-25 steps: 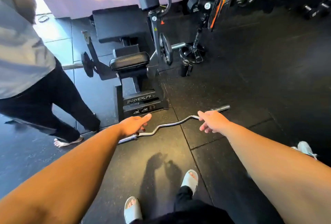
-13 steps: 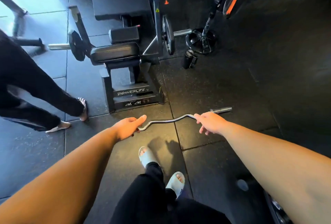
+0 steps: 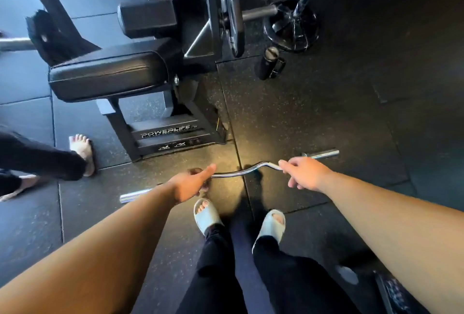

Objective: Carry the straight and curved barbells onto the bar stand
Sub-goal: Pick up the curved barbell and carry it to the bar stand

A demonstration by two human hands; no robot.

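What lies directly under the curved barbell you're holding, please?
Under the curved barbell only dark speckled rubber floor tiles show, with a seam and the bar's shadow. The left hand and right hand cover the floor beneath both grips.

arms: bare to the frame's lower edge, no sleeves seen | left hand, right hand: no rings or bands seen | legs: black trousers, lower centre | feet: pale open-toe slides, toes showed

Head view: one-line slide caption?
Both hands, left and right, grip a curved chrome barbell above black rubber flooring.
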